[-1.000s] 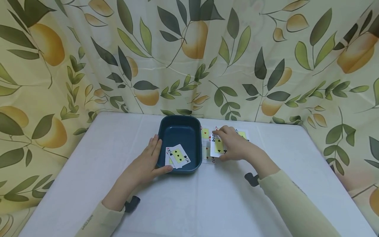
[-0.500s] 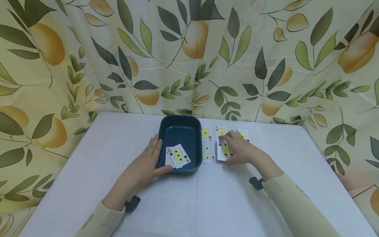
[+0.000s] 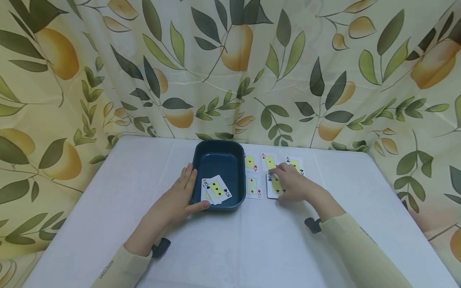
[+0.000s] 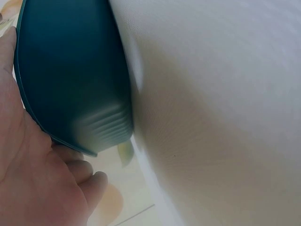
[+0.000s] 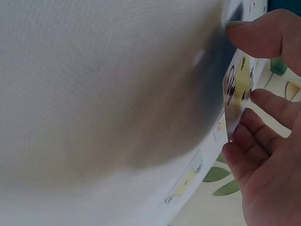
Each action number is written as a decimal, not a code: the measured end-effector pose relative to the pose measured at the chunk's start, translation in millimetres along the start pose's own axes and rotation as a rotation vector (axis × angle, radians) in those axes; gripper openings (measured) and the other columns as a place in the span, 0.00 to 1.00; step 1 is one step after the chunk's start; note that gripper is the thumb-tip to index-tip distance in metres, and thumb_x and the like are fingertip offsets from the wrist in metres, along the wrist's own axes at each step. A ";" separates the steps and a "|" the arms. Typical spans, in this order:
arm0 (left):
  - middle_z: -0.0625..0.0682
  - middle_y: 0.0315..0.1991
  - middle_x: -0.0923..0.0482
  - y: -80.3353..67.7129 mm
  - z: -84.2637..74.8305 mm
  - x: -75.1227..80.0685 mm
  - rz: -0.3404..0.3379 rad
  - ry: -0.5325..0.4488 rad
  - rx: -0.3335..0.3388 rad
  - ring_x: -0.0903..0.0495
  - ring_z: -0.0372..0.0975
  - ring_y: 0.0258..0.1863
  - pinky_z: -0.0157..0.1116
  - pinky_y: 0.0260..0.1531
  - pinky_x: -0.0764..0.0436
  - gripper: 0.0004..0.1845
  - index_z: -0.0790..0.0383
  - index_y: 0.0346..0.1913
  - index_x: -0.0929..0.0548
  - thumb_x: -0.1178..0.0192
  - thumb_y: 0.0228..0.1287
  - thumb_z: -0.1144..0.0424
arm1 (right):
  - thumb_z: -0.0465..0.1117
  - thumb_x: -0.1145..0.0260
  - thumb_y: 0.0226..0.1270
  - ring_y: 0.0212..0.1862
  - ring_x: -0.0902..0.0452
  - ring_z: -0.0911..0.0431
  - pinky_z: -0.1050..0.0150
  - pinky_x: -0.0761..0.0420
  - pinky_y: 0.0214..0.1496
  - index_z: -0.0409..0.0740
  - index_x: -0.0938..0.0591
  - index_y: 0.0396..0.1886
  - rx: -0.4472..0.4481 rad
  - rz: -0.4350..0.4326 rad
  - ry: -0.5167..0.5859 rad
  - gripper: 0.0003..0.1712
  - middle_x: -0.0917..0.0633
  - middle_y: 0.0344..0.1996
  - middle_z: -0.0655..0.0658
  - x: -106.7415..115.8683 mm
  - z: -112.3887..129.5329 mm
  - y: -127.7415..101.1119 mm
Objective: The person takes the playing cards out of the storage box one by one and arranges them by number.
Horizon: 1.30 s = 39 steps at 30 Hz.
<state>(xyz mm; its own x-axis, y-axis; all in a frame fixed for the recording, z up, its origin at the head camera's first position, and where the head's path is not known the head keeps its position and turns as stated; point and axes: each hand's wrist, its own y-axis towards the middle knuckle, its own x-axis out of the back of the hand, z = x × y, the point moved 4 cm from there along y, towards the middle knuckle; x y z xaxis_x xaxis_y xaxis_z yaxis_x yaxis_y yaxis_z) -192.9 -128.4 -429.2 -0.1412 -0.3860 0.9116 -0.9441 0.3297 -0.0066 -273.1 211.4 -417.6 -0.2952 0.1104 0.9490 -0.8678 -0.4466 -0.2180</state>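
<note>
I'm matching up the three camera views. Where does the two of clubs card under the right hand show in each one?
Head: two of clubs card, right of center on the white table, under the right hand.
Left wrist: not in it.
Right wrist: right edge, held between thumb and fingers.
Shared landmark: the white table.

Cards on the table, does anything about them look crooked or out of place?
The laid-out cards sit in tidy rows right of the blue tray. The two cards in the tray lean askew against its near wall, overlapping. The right hand holds the two of clubs by its edges, not quite flat.
</note>
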 end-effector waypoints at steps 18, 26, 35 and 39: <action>0.57 0.82 0.68 -1.3 2.8 -3.1 -0.003 0.004 -0.006 0.62 0.50 0.80 0.52 0.72 0.41 0.60 0.65 0.80 0.55 0.43 0.60 0.27 | 0.41 0.20 0.46 0.69 0.39 0.42 0.41 0.29 0.68 0.46 0.33 0.75 -0.010 0.032 0.008 0.53 0.34 0.70 0.37 -8.2 -1.8 2.9; 0.57 0.82 0.67 -2.4 3.3 -1.3 -0.016 0.004 -0.013 0.62 0.50 0.80 0.52 0.72 0.41 0.60 0.65 0.80 0.55 0.43 0.60 0.27 | 0.43 0.18 0.45 0.66 0.37 0.43 0.43 0.27 0.67 0.45 0.31 0.73 0.045 -0.016 0.021 0.53 0.31 0.66 0.38 5.1 9.0 2.9; 0.57 0.82 0.68 -0.2 4.8 -3.3 -0.013 0.017 -0.017 0.62 0.50 0.80 0.52 0.72 0.40 0.61 0.65 0.80 0.55 0.44 0.59 0.26 | 0.46 0.20 0.48 0.69 0.39 0.44 0.43 0.25 0.65 0.50 0.30 0.72 0.131 -0.063 0.098 0.49 0.32 0.68 0.42 33.0 50.3 4.9; 0.57 0.81 0.67 -0.5 3.6 -0.9 -0.012 0.015 -0.012 0.62 0.50 0.80 0.53 0.72 0.40 0.61 0.65 0.80 0.54 0.44 0.59 0.26 | 0.48 0.21 0.49 0.68 0.38 0.47 0.46 0.24 0.64 0.50 0.31 0.73 0.197 -0.056 0.115 0.49 0.32 0.68 0.44 39.4 75.6 10.9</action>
<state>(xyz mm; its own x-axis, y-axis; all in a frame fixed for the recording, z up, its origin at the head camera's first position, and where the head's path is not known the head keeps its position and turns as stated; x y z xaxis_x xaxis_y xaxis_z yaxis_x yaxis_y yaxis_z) -193.4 -131.3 -431.4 -0.1252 -0.3767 0.9178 -0.9420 0.3355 0.0092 -263.9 143.8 -365.4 -0.3021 0.2348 0.9239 -0.7926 -0.6003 -0.1066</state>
